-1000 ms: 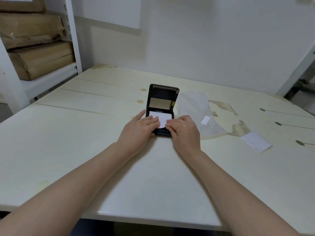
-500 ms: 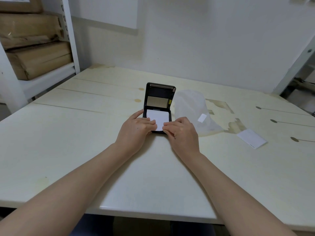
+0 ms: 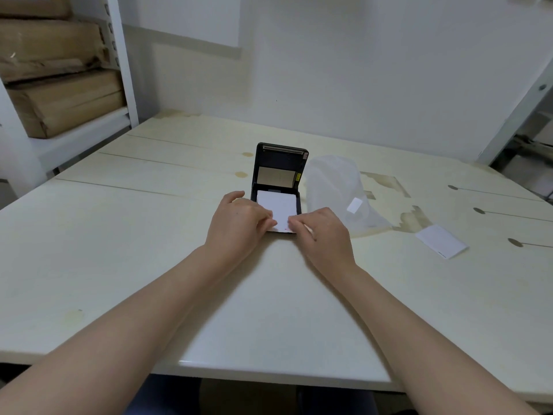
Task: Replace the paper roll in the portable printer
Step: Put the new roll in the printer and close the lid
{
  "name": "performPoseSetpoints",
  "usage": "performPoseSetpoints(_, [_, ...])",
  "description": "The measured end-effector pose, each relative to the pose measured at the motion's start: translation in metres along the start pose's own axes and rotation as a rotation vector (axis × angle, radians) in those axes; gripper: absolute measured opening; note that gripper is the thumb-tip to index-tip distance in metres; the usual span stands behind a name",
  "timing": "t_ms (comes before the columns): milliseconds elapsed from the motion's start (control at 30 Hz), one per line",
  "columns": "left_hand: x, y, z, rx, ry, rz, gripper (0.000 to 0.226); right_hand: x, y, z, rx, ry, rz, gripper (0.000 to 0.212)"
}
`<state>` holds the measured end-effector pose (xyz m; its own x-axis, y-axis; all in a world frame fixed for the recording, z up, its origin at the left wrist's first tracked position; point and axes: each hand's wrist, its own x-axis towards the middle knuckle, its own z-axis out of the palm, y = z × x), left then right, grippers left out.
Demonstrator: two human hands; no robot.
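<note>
A black portable printer (image 3: 279,172) lies on the pale table (image 3: 149,235) with its lid standing open toward the wall. White paper (image 3: 276,206) lies in the printer's tray and reaches over its near edge. My left hand (image 3: 238,221) pinches the paper's near left corner. My right hand (image 3: 321,232) pinches the near right corner. Small red marks show on the paper between my fingertips. The roll itself is hidden under the sheet.
A crumpled clear plastic wrapper (image 3: 338,190) with a white sticker lies right of the printer. A white slip of paper (image 3: 441,241) rests further right. A white shelf (image 3: 74,136) with brown wrapped parcels (image 3: 59,100) stands at the left. Stains mark the tabletop.
Both hands have drawn back toward me along the paper, and more of the white sheet now shows in the tray. The printer has stayed in place.
</note>
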<state>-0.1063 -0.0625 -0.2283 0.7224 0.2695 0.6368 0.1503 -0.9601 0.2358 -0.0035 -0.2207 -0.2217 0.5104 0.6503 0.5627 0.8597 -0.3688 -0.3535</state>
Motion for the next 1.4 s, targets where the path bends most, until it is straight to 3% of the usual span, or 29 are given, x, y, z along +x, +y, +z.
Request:
performPoseSetpoints(133, [0.011,0.002,-0.001,-0.068,-0.063,-0.106,0.004,0.031,0.0,-0.011,0.142,0.125,0.171,0.019])
performPoseSetpoints(233, [0.012,-0.003,0.001,-0.052,-0.048,-0.177,0.009,0.065,0.0,-0.017,0.12,0.214,0.123,0.036])
performPoseSetpoints(367, [0.01,0.004,-0.006,-0.017,0.028,-0.174,0.014,0.103,-0.004,-0.021,0.125,-0.024,0.147,0.05])
performPoseSetpoints(467, [0.011,0.012,-0.012,0.025,0.003,-0.18,0.04,0.107,-0.007,-0.018,0.15,-0.077,0.153,0.044])
performPoseSetpoints(633, [0.01,0.007,-0.009,0.073,0.07,-0.29,0.124,0.088,-0.01,-0.016,0.19,0.007,0.122,0.026])
performPoseSetpoints(767, [0.008,0.003,-0.008,0.078,0.107,-0.276,0.141,0.062,-0.007,-0.019,0.243,-0.037,0.068,0.024])
performPoseSetpoints(933, [0.007,0.004,-0.008,0.042,0.149,-0.204,0.126,0.037,-0.006,-0.01,0.134,-0.086,0.034,0.028])
performPoseSetpoints(1067, [0.005,-0.002,-0.01,0.104,0.149,-0.043,0.059,0.024,-0.004,-0.001,0.068,-0.102,0.013,0.025])
performPoseSetpoints(1133, [0.002,-0.009,-0.008,0.111,0.138,-0.007,0.043,0.022,-0.001,0.002,0.044,-0.07,-0.026,0.021])
performPoseSetpoints(1300, [-0.005,-0.016,-0.007,0.046,0.06,-0.011,0.06,0.022,0.004,0.006,-0.008,-0.012,-0.087,0.022])
performPoseSetpoints(1400, [-0.006,-0.016,-0.006,0.029,0.072,-0.011,0.054,0.015,0.006,0.009,-0.023,0.024,-0.119,0.035])
